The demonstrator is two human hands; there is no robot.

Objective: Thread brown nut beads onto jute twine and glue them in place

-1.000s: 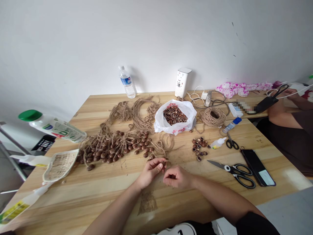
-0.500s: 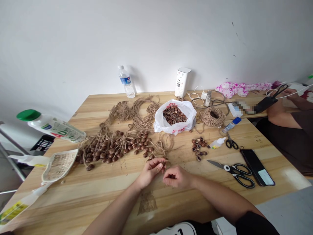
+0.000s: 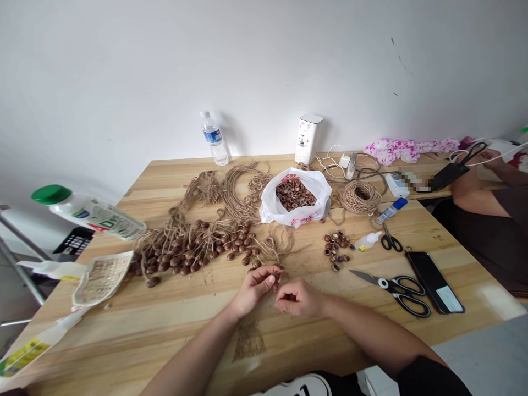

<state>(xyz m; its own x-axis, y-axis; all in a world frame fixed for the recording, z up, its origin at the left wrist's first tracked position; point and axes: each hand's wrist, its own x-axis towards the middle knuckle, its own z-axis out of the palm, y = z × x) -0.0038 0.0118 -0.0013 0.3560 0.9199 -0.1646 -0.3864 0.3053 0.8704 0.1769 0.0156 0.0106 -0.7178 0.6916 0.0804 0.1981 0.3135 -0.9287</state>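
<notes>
Near the front middle of the table, my left hand (image 3: 256, 287) pinches a small brown nut shell (image 3: 276, 276) between thumb and fingertips. Just right of it, my right hand (image 3: 300, 297) is curled closed; whatever its fingers may hold is hidden. Beyond my left hand lies a heap of brown nuts tied to twine cords (image 3: 187, 256). A white plastic bag (image 3: 268, 203) full of open shells stands farther back. Loose shell pieces (image 3: 336, 247) are scattered to the right of my hands.
Large scissors (image 3: 396, 289), a phone (image 3: 435, 283), small scissors (image 3: 391, 239), a glue bottle (image 3: 368, 241) and a twine coil (image 3: 360, 197) lie on the right. A woven tray (image 3: 103, 278) and green-capped bottle (image 3: 97, 213) are left. Another person's arm (image 3: 470, 190) rests at far right.
The view has shifted very slightly. Both hands keep almost the same pose and place, and nothing on the table has visibly moved.
</notes>
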